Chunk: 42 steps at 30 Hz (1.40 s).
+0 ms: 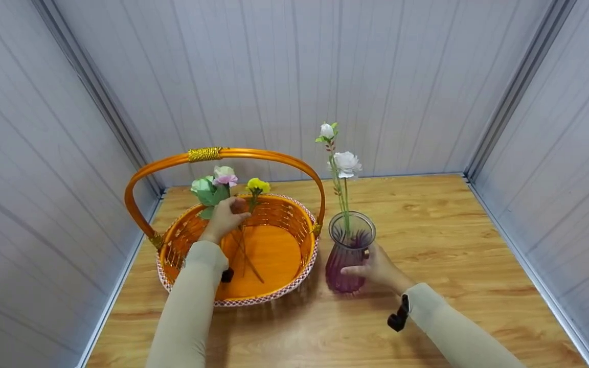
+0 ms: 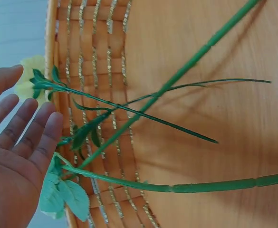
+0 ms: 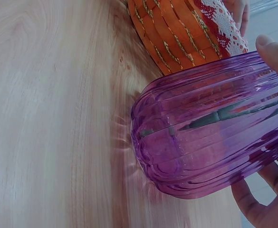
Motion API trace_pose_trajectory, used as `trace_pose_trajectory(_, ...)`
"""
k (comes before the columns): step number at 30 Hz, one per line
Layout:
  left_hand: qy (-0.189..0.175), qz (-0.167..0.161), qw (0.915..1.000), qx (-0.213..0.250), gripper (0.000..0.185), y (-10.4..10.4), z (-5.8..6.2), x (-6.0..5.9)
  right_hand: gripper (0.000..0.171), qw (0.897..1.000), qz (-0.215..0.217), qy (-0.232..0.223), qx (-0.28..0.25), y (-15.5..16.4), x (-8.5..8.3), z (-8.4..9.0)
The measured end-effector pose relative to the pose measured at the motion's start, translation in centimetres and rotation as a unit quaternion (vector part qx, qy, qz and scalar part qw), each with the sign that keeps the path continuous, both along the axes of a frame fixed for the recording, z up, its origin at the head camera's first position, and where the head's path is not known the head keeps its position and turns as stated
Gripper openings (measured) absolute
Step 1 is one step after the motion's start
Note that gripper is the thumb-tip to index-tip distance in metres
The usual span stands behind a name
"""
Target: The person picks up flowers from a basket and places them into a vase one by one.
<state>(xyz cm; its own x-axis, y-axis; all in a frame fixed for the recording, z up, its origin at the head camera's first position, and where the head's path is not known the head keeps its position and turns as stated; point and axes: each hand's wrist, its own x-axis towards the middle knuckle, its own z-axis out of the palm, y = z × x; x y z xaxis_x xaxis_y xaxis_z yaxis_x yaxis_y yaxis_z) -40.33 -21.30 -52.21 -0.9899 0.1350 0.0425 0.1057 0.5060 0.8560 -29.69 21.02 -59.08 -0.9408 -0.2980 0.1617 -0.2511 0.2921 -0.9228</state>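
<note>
My left hand [image 1: 224,220] reaches over the left part of an orange woven basket [image 1: 302,280], fingers fairly straight and holding nothing. Beside it are a yellow flower [image 1: 257,185], a pink-and-cream flower [image 1: 225,179] and a pale green one [image 1: 202,185], leaning on the basket's far rim. Their green stems [image 2: 191,64] cross over the basket floor in the left wrist view. My right hand [image 1: 381,270] grips a ribbed purple glass vase [image 3: 196,142] that stands upright on the table. Two white flowers, a round bloom [image 1: 346,164] and a bud [image 1: 326,131], rise from the vase.
A tall arched handle [image 1: 269,153] wrapped in gold spans the basket. The wooden table [image 1: 427,220] carries both basket and vase. Pale panelled walls [image 1: 402,76] enclose the table's back and sides.
</note>
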Motion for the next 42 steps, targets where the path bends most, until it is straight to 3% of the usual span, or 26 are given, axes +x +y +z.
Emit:
trace_pose_trajectory(7, -0.034, -0.005, 0.9993, -0.017, 0.046, -0.3, -1.4, -0.2, 0.101, 1.000, 0.003, -0.014, -0.013, -0.1, 0.2, 0.2)
trace_pose_trajectory(10, -0.050, -0.012, 0.9983, -0.028, 0.047, -0.4, -2.0, -0.3, 0.098, 1.000, 0.006, 0.002, -0.008, -0.1, 0.2, 0.0)
trace_pose_trajectory(21, -0.055, -0.003, 0.9963, -0.066, 0.039, -0.2, -3.9, -0.6, 0.098, 1.000, 0.008, 0.017, -0.003, 0.0, 0.2, -0.4)
trace_pose_trajectory(27, -0.061, 0.000, 0.9959, -0.066, 0.036, 0.1, -3.8, -0.8, 0.096, 1.000, 0.008, 0.015, -0.003, 0.0, 0.0, -0.3)
trace_pose_trajectory(33, -0.040, -0.003, 0.9964, -0.074, 0.032, 0.2, -3.5, -0.9, 0.095, 1.000, 0.003, 0.001, -0.012, 0.0, 0.1, 0.0)
trace_pose_trajectory(42, -0.032, 0.009, 0.9986, -0.041, 0.028, 0.5, -2.8, -0.6, 0.096, 1.000, -0.007, 0.017, 0.002, -0.1, 0.0, -0.1)
